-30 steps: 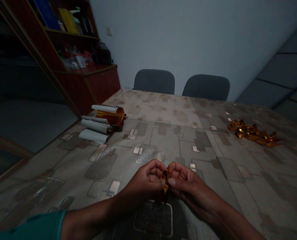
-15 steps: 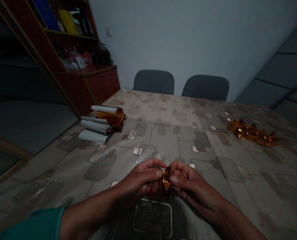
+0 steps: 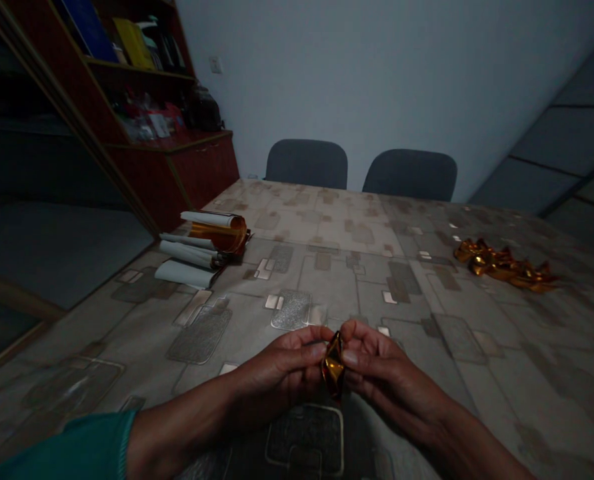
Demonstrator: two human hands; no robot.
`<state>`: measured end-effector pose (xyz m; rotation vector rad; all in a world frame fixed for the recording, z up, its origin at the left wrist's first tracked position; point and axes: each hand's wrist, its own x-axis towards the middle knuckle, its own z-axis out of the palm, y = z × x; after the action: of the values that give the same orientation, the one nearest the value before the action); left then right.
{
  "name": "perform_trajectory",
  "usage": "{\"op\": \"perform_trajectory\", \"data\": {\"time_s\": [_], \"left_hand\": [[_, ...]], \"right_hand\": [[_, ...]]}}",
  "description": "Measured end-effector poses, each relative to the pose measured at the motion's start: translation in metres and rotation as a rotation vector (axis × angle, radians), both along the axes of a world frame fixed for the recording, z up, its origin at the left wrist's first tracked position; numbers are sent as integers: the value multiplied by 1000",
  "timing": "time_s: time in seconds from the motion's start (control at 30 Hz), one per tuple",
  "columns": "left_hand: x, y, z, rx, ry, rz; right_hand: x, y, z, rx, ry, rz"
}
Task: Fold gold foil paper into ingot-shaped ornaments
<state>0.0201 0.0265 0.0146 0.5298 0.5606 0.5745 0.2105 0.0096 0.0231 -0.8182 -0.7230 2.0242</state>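
Note:
Between my two hands, just above the near side of the table, is a small shiny gold foil-paper ingot (image 3: 333, 365) with pointed ends, standing lengthwise. My left hand (image 3: 297, 360) pinches its left side with thumb and fingertips. From the other side, the thumb and index finger of my right hand (image 3: 377, 360) press on it. Several finished-looking gold foil ingots (image 3: 504, 265) lie in a row at the right of the table. To the left rest curled gold foil sheets (image 3: 221, 235) with pale backs, partly rolled together.
A patterned tablecloth (image 3: 327, 267) covers the table. Two grey chairs (image 3: 307, 163) stand at its far edge, against a pale wall (image 3: 357, 73). A red-brown cabinet (image 3: 201, 170) with bags and books on its shelves is at the back left.
My left hand has moved slightly right, its fingers closing in against the foil ingot. The ingot has turned a little, and my right hand stays nearly in place.

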Motion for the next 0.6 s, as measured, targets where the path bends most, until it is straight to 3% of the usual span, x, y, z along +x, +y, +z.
{"op": "perform_trajectory", "data": {"time_s": [0.6], "left_hand": [[0,0,-2,10,-27,22]], "right_hand": [[-3,-2,4,45,-17,17]]}}
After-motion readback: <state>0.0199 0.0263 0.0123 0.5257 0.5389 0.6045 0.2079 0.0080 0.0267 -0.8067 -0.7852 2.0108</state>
